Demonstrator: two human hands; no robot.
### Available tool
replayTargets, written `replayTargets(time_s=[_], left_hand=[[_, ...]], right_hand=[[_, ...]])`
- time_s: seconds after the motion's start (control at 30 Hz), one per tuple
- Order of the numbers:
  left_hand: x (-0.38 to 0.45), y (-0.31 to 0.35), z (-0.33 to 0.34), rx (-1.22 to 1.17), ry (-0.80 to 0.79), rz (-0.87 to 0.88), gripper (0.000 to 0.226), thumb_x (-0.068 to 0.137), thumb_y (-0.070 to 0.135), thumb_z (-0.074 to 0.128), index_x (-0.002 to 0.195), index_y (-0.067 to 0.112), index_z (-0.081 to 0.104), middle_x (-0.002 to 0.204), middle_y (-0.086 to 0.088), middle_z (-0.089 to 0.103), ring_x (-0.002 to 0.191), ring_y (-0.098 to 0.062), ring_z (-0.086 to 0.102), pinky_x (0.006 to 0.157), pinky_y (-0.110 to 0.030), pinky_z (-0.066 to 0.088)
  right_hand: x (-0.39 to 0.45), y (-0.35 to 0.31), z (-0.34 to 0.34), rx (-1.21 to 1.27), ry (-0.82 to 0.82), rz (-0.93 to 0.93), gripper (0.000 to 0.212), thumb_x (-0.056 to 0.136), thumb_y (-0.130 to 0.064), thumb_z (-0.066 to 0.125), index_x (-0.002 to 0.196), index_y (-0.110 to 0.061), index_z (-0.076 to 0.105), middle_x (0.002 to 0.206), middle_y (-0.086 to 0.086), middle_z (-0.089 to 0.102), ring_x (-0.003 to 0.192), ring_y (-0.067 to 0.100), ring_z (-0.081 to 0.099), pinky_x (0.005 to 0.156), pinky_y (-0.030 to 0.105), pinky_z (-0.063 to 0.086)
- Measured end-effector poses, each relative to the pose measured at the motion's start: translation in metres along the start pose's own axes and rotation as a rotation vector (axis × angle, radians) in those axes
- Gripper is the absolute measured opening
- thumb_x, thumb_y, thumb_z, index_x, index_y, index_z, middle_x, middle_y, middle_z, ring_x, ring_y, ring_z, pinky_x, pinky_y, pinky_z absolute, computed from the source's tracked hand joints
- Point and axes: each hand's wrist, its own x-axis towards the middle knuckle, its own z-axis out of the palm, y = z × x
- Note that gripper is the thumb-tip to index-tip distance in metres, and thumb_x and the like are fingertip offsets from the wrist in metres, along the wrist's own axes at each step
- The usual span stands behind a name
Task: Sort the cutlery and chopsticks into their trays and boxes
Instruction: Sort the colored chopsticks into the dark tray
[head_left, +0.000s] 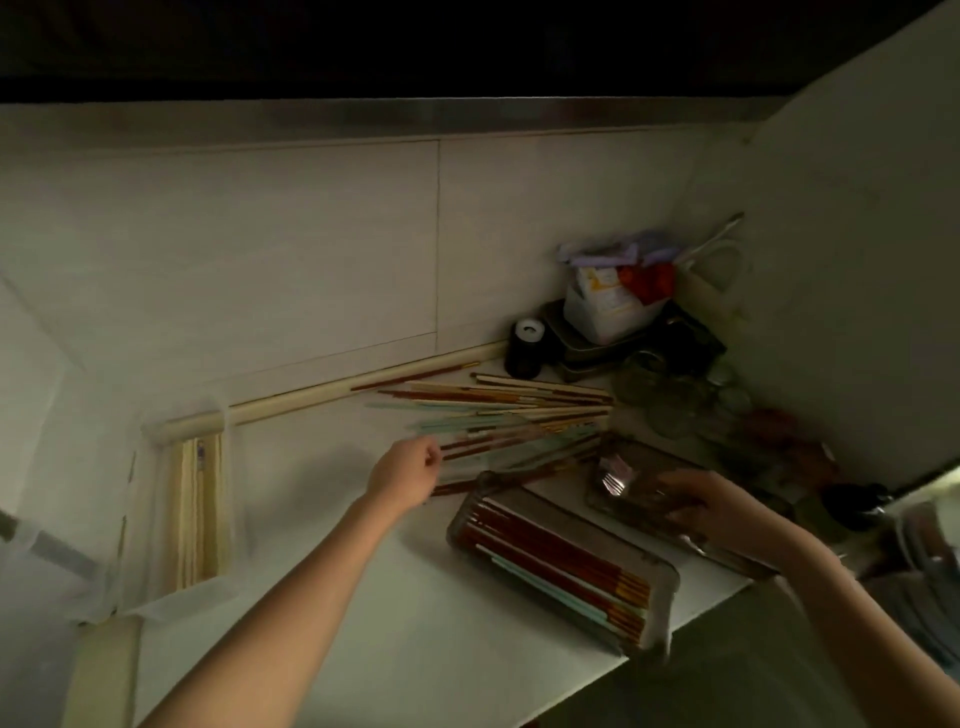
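Two bare forearms reached out over the white counter (322, 649) in dim light. Far to the left stood a pale, translucent box (200, 512) holding light wooden chopsticks laid lengthwise. Next along, the left hand (405, 475) hovered at the near edge of the loose pile of chopsticks (498, 415), its fingers curled in with the tips pinched together; whether they held a stick I could not tell (the light was poor and the picture blurred). The pile itself, brown, cream and pale green sticks fanned out, lay against the back wall. In front of it sat a clear tray (660, 603) with dark red and green chopsticks lined up inside. To the right, a second clear tray (605, 483) held a few forks (615, 480), and the right hand (701, 501) gripped that tray's near side, fingers curled over its rim. Jars and a white tub (602, 312) crowded the corner behind.
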Motion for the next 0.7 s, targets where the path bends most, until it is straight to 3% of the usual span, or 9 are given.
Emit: replayTargets(time_s=[0.07,0.13,0.23,0.33,0.43,0.57,0.7], left_hand=[[0.007,0.008,0.017,0.062,-0.058,0.082,0.011,0.088,0.015,0.055,0.096,0.02,0.061,0.101,-0.004,0.065,0.092,-0.022,0.062,0.076,-0.033,0.05],[0.014,0.014,0.036,0.162,-0.122,0.2,0.034,0.086,0.016,0.058,0.12,0.016,0.058,0.124,-0.006,0.058,0.112,-0.024,0.056,0.093,-0.035,0.047],[0.016,0.021,0.063,0.326,-0.241,0.384,0.058,0.088,0.021,0.057,0.142,0.025,0.037,0.15,-0.003,0.033,0.138,-0.024,0.029,0.113,-0.038,0.026],[0.016,0.028,0.084,0.541,-0.383,0.486,0.062,0.093,0.025,0.048,0.148,0.03,0.02,0.159,0.0,0.008,0.146,-0.024,0.002,0.117,-0.047,0.007],[0.014,0.028,0.095,0.65,-0.473,0.436,0.058,0.097,0.031,0.039,0.15,0.03,0.016,0.159,0.005,-0.005,0.146,-0.026,-0.01,0.115,-0.054,0.001],[0.009,0.018,0.092,0.643,-0.486,0.4,0.054,0.1,0.034,0.033,0.149,0.036,0.011,0.159,0.008,-0.006,0.146,-0.027,-0.007,0.115,-0.058,0.007],[0.01,0.009,0.084,0.601,-0.355,0.397,0.047,0.098,0.015,0.034,0.143,0.027,0.032,0.156,0.003,0.016,0.142,-0.028,0.014,0.112,-0.049,0.023]], right_hand=[[-0.009,0.014,-0.007,-0.011,0.052,0.03,0.044,0.082,0.012,0.056,0.104,-0.026,0.063,0.088,-0.002,0.072,0.075,0.011,0.068,0.061,0.023,0.052],[-0.015,0.029,-0.012,0.01,0.079,0.092,0.047,0.085,0.015,0.051,0.113,-0.023,0.056,0.093,0.001,0.07,0.08,0.016,0.068,0.068,0.03,0.055],[-0.026,0.051,-0.015,0.017,0.187,0.185,0.049,0.087,0.017,0.046,0.125,-0.012,0.051,0.098,0.011,0.067,0.07,0.009,0.067,0.058,0.017,0.053],[-0.032,0.056,-0.016,-0.08,0.299,0.181,0.056,0.081,0.015,0.052,0.128,-0.015,0.055,0.096,-0.001,0.069,0.077,0.009,0.065,0.065,0.014,0.049],[-0.036,0.052,-0.013,-0.137,0.39,0.174,0.055,0.08,0.009,0.056,0.127,-0.019,0.058,0.087,-0.011,0.063,0.073,0.003,0.059,0.069,0.02,0.044],[-0.035,0.054,-0.012,-0.12,0.469,0.184,0.057,0.076,0.006,0.063,0.128,-0.018,0.058,0.088,-0.004,0.069,0.08,0.01,0.064,0.072,0.025,0.048],[-0.034,0.061,-0.009,-0.056,0.491,0.208,0.056,0.079,0.013,0.058,0.129,-0.012,0.056,0.104,0.003,0.07,0.089,0.012,0.062,0.078,0.028,0.05]])
